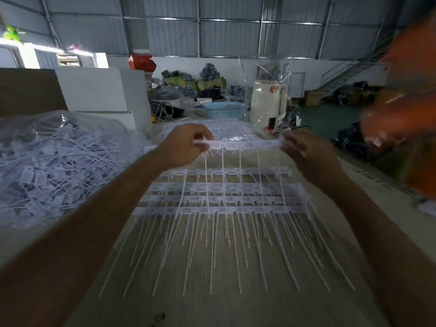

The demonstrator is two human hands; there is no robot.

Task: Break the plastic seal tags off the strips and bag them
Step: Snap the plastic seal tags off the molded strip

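Both hands pinch one strip of seal tags (238, 145) at frame centre — the left hand (186, 147) has its grip on the left end, the right hand (304, 149) on the right end, fingers curled, the thin tails hanging down. Below it, more strips (219, 199) lie stacked in rows on the worktop (236, 308). At middle left, a clear bag (47, 166) holds loose tags. Farther back stand a blue basket (224, 109) and a cream appliance (266, 102) — at right, a blurred person in orange (405, 95)
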